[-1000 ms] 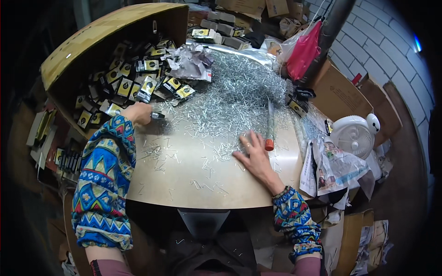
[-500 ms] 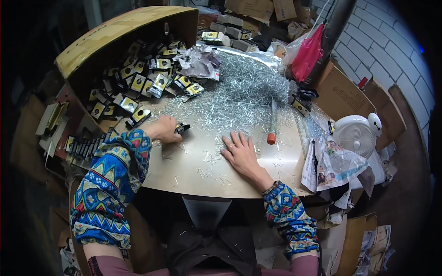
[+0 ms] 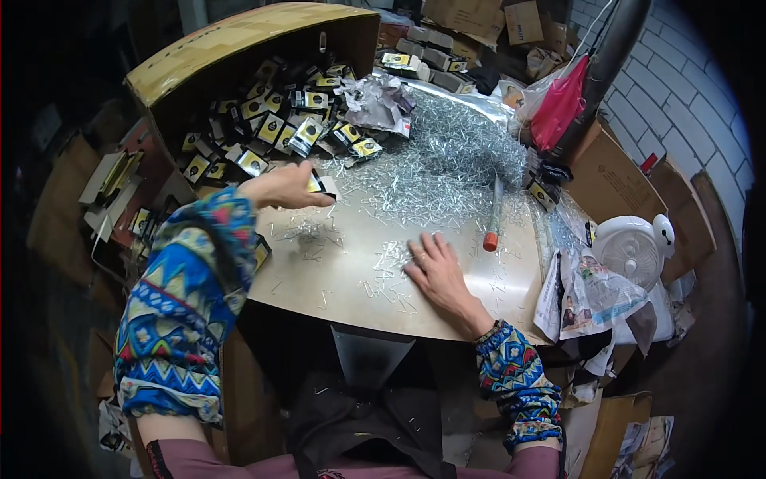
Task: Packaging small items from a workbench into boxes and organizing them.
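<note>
My left hand (image 3: 281,188) is closed on a small black-and-yellow carton (image 3: 322,186), held above the left part of the table. Its pale end faces right, and my fingers cover much of it. Below that hand is a slightly blurred cluster of thin metal pieces (image 3: 307,231). Fingers spread, my right hand (image 3: 437,273) lies flat on the tabletop (image 3: 363,249), touching a few loose metal pieces (image 3: 388,286) beside its fingertips. Beyond both hands spreads a large heap of shiny thin metal pieces (image 3: 455,144); their exact kind is too small to make out.
A large cardboard box (image 3: 239,40) on its side holds many similar cartons (image 3: 271,128). Crumpled paper (image 3: 375,104) lies between box and heap. A clear tube with a red cap (image 3: 491,239) rests right of my right hand. At right stand a white fan (image 3: 630,255) and newspaper (image 3: 594,295).
My left hand has lifted and turned the carton, and metal pieces now show beneath it. My right hand remains flat among loose pieces. The whole view has shifted slightly.
</note>
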The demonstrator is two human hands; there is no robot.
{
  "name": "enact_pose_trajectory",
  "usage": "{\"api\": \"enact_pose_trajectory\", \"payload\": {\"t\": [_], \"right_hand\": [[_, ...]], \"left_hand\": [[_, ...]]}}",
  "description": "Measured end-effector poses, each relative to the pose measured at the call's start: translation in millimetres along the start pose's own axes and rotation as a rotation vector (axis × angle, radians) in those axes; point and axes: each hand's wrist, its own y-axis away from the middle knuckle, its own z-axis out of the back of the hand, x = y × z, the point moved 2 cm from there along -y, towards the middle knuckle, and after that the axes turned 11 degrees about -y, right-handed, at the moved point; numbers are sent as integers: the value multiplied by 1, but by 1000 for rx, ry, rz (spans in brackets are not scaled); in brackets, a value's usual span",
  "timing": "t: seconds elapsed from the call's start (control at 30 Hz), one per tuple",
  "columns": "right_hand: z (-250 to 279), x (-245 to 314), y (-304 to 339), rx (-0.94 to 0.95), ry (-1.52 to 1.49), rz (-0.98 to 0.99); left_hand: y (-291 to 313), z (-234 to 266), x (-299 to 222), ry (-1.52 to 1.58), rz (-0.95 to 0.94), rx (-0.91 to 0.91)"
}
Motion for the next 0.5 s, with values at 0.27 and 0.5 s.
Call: {"api": "enact_pose_trajectory", "payload": {"t": [0.27,0.5], "right_hand": [[0,2,-12,-27,-103,9],[-52,62,-61,213,-95,264]], "left_hand": [[121,-62,-19,1553,74,227],[180,-174,-17,2239,96,344]]}}
